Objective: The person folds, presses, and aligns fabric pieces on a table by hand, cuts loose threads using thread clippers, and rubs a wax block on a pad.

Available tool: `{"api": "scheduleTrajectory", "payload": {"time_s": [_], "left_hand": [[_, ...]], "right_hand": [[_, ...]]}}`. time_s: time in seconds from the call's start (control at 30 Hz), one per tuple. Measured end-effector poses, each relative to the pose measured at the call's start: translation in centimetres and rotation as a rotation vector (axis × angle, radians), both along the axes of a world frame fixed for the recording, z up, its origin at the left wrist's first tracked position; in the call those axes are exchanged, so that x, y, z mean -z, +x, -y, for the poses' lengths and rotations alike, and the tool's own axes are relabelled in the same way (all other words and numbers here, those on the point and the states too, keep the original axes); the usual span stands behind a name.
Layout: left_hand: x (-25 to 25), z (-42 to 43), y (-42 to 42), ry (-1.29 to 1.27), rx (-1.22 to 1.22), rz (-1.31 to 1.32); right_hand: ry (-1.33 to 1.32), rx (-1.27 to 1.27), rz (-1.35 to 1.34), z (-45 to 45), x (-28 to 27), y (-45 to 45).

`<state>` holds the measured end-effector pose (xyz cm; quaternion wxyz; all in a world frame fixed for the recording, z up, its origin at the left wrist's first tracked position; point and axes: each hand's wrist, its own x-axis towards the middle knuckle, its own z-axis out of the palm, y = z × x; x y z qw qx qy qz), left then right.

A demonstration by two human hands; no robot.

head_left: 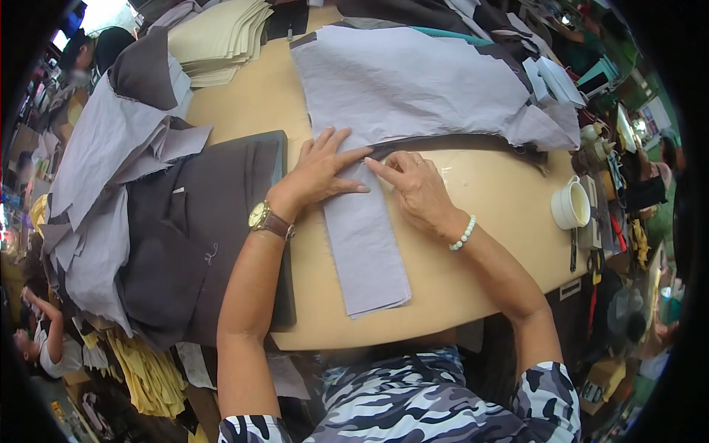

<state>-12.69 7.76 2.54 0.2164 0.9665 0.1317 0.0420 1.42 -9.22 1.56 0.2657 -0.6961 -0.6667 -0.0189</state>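
A light grey cloth piece [413,81] lies across the far half of the table, and a narrow grey strip of cloth [367,251] runs from it toward the front edge. My left hand [321,168] rests on the upper part of the strip with its fingers spread. Close beside it, my right hand [415,184] is bent with thumb and forefinger together at the strip's right edge. The fingertips seem to pinch the cloth there, though the exact grip is partly hidden. A dark fabric edge [458,142] shows under the large grey piece, just beyond my right hand.
Dark garment pieces [196,244] with grey cloth lie over a dark board at the left. A stack of cream sheets [221,37] stands at the back left. A white cup [570,205] sits at the right edge, near scissors [595,262]. Other people are in the background.
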Motion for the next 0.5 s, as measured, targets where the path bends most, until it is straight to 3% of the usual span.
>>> {"api": "scheduleTrajectory", "payload": {"time_s": [0.17, 0.37, 0.5], "left_hand": [[0.24, -0.05, 0.08, 0.007, -0.004, -0.005], [0.31, -0.13, 0.11, 0.012, -0.009, -0.004], [0.30, -0.03, 0.09, 0.005, -0.011, -0.008]], "right_hand": [[0.042, -0.064, 0.209, -0.13, -0.14, 0.48], [0.107, -0.108, 0.104, 0.12, -0.19, 0.69], [0.088, -0.107, 0.181, -0.54, -0.53, 0.79]]}}
